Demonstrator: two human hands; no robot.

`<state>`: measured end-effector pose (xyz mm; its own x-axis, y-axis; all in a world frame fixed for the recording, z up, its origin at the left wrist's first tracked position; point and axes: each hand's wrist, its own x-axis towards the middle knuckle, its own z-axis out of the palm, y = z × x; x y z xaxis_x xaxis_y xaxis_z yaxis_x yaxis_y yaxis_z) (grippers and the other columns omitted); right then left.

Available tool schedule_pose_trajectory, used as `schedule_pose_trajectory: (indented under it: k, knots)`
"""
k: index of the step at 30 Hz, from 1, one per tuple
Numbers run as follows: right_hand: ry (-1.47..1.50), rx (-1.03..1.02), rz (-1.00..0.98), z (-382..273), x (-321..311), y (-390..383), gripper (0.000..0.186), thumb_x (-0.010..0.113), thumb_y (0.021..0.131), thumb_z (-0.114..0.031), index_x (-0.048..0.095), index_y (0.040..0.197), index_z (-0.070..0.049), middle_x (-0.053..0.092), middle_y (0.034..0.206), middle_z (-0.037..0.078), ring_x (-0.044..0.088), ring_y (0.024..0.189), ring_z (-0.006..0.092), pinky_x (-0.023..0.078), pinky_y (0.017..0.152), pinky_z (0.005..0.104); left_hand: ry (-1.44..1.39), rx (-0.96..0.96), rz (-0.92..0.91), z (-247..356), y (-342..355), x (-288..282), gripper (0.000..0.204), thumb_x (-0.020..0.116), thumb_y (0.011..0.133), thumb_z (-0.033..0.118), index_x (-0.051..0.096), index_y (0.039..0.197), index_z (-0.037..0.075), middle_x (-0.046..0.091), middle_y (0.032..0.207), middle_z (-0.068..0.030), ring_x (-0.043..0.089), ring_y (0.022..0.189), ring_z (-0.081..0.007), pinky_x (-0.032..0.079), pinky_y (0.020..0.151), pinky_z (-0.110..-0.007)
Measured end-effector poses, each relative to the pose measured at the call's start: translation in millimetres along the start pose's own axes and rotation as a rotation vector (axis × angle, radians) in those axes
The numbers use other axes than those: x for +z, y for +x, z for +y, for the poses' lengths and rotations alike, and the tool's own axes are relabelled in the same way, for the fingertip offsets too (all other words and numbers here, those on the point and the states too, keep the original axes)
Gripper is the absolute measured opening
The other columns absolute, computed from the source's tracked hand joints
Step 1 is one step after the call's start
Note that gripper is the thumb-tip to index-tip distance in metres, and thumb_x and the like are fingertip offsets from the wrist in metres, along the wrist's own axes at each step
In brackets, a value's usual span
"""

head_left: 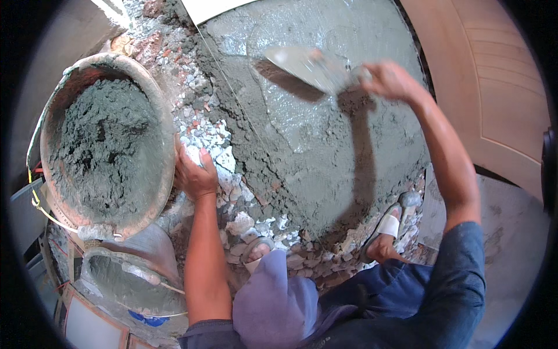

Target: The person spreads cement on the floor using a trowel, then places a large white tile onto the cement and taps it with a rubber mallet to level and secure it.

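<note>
My right hand (385, 79) grips the handle of a metal trowel (308, 67), blurred and held above the wet grey mortar (372, 145) spread on the ground, casting a long shadow on it. My left hand (195, 174) is at the right side of a large bucket (165, 116), fingers bent against it and partly hidden. Thick, lumpy grey mortar (104, 139) fills much of the bucket. Just beside my left hand lie broken white rubble pieces (218, 148). A thin string runs diagonally along the left edge of the spread mortar.
A second, mortar-smeared container (125, 282) sits below the bucket. A white board (212, 9) is at the top, brown wooden panels (488, 75) at the right, grey flooring (482, 244) below them. My sandalled feet (386, 230) stand along the rubble edge.
</note>
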<state>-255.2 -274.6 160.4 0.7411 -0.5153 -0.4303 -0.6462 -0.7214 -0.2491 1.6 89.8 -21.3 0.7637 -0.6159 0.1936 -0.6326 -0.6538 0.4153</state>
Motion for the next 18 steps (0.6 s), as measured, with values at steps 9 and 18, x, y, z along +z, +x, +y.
schedule_pose_trajectory:
  k: [9,18]
  knots:
    - [-0.233,-0.162,-0.337,-7,40,-21,0.025,0.067,0.077,-0.025,0.065,0.097,-0.011,0.069,0.085,0.018,0.068,0.074,0.0356,0.055,0.067,0.0470,0.164,0.079,0.052,0,2,0,0.054,0.052,0.091,0.038,0.056,0.128,0.000,0.044,0.144,-0.0224,0.042,0.134,-0.0366,0.027,0.110,-0.049]
    - [-0.120,0.282,-0.454,-23,99,-269,0.027,0.066,0.082,-0.033,0.060,0.098,-0.011,0.069,0.083,0.015,0.068,0.077,0.0348,0.054,0.067,0.0475,0.113,0.066,0.059,-5,1,4,0.056,0.050,0.093,0.043,0.056,0.127,-0.001,0.046,0.143,-0.0246,0.042,0.133,-0.0387,0.028,0.110,-0.049]
